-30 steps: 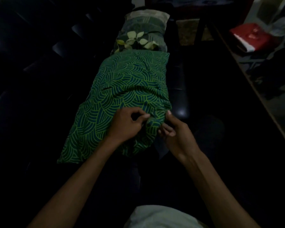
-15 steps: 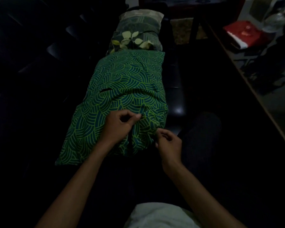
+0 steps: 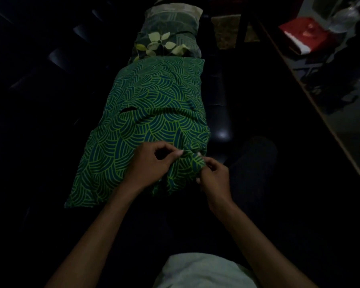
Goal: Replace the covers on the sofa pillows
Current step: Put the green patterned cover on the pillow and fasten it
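A pillow in a green cover with a yellow-green scale pattern (image 3: 150, 113) lies lengthwise on the dark sofa (image 3: 40, 100). My left hand (image 3: 152, 165) pinches a fold of this cover near its near right corner. My right hand (image 3: 214, 175) pinches the bunched cover edge just beside it. Behind it lies a second pillow with a leaf print (image 3: 166, 44). Farther back, a pale grey-green pillow (image 3: 175, 15) is stacked against it.
A pale cloth (image 3: 204, 271) lies on my lap at the bottom edge. To the right runs a long dark table with a light edge (image 3: 312, 104). A red box (image 3: 299, 36) and dark clutter sit on the floor at the upper right.
My right hand has moved up and left to the bunched cover corner and now pinches it. My left hand keeps its pinch on the fold.
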The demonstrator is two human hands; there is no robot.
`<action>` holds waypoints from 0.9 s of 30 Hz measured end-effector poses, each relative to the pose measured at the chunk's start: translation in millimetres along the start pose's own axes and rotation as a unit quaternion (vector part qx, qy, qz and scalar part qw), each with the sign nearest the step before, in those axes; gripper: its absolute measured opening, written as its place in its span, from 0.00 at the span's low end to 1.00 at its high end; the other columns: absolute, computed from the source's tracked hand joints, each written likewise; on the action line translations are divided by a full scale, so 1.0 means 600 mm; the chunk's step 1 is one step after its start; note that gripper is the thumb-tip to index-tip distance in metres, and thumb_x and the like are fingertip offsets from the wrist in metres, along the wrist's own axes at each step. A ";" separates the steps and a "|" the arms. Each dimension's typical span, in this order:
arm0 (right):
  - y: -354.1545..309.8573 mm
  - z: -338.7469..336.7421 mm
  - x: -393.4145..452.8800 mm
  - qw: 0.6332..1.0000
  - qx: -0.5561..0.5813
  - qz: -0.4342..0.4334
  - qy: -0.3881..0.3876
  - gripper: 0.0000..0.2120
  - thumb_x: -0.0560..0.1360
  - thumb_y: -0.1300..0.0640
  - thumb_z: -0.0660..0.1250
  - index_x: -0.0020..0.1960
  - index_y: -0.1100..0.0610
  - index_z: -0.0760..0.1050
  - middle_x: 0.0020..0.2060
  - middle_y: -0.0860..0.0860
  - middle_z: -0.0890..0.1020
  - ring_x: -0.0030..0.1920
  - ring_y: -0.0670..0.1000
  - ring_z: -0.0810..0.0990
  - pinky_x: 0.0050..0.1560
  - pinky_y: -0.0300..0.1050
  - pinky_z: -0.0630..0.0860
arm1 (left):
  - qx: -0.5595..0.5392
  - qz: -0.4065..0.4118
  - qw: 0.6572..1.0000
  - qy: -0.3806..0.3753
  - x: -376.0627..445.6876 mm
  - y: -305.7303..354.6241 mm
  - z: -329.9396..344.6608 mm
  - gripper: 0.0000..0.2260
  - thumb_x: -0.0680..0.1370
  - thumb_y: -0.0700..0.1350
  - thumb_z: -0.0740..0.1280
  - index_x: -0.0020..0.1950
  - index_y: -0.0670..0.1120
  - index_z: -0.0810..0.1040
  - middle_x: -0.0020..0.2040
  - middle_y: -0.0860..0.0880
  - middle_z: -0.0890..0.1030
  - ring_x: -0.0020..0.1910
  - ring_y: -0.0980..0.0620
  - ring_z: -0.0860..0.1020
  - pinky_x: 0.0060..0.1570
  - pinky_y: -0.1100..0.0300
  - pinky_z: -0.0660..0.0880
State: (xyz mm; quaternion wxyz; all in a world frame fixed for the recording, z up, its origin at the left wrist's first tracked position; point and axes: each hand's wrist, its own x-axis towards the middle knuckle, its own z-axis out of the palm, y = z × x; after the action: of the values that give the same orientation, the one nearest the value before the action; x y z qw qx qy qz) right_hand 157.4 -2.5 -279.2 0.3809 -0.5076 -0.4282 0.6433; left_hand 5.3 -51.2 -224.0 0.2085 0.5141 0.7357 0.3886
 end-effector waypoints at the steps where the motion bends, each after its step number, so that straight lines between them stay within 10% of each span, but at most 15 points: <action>1: -0.006 -0.002 -0.001 1.000 0.017 0.007 -0.009 0.09 0.79 0.49 0.71 0.48 0.55 0.84 0.43 0.56 0.87 0.42 0.51 0.83 0.42 0.50 0.79 | 0.005 0.000 1.000 0.001 0.000 0.000 0.002 0.05 0.76 0.53 0.74 0.43 0.53 0.85 0.38 0.58 0.84 0.39 0.63 0.82 0.40 0.66 0.77; 7: -0.013 -0.011 -0.006 0.999 0.028 0.008 -0.042 0.11 0.79 0.65 0.68 0.42 0.52 0.82 0.35 0.48 0.84 0.31 0.40 0.79 0.31 0.32 0.73 | 0.059 0.023 0.998 -0.001 -0.009 0.003 0.024 0.04 0.77 0.49 0.72 0.43 0.52 0.85 0.37 0.59 0.84 0.38 0.63 0.81 0.38 0.65 0.76; 12: -0.011 -0.013 -0.002 0.996 0.072 0.047 -0.013 0.12 0.79 0.50 0.70 0.39 0.53 0.78 0.36 0.57 0.79 0.36 0.54 0.75 0.37 0.46 0.73 | 0.078 0.009 0.996 0.042 -0.006 0.006 0.030 0.06 0.78 0.49 0.72 0.41 0.50 0.84 0.34 0.58 0.82 0.36 0.62 0.79 0.33 0.70 0.71; 22: -0.004 -0.011 0.018 0.983 0.120 0.134 0.035 0.13 0.85 0.58 0.58 0.43 0.56 0.71 0.47 0.57 0.81 0.49 0.55 0.80 0.36 0.47 0.78 | 0.154 0.070 0.981 0.091 -0.008 0.009 0.030 0.07 0.80 0.46 0.69 0.42 0.48 0.78 0.34 0.54 0.79 0.32 0.53 0.78 0.30 0.57 0.71; 27: 0.015 -0.003 0.034 0.990 0.038 0.127 0.056 0.10 0.81 0.61 0.63 0.41 0.56 0.73 0.40 0.59 0.80 0.42 0.56 0.78 0.43 0.51 0.75 | 0.169 0.219 0.960 0.047 -0.028 0.021 0.030 0.10 0.76 0.36 0.68 0.55 0.46 0.81 0.53 0.50 0.79 0.52 0.50 0.78 0.51 0.57 0.75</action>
State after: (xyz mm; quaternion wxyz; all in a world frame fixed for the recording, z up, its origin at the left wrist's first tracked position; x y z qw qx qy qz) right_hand 154.8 13.8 -294.7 0.3390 -0.5781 -0.3135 0.6728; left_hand 32.2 -58.3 -226.5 -0.0070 0.6717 0.6689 0.3183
